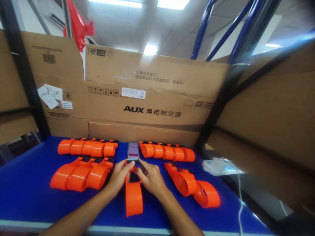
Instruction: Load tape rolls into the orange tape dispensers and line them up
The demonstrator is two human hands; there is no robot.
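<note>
My left hand (119,175) is closed at the lower end of a phone-like device (133,150), its thumb lying on the front. The device's lit screen faces me. Just below it, a coiled orange strap (134,198) with a black piece hangs or lies in front of my hands; whether it is joined to the device I cannot tell. My right hand (152,177) is closed at the strap's upper right side, with thumb and bent fingers close to the black piece. More coiled orange straps lie to the left (78,175) and right (206,193).
The straps lie in rows on a blue tabletop (110,213). A cardboard panel (147,105) stands along the back, between dark posts (216,111). At the right, a white-and-blue item (221,166) sits near a white cable (240,200). A red plastic bag (81,28) hangs above.
</note>
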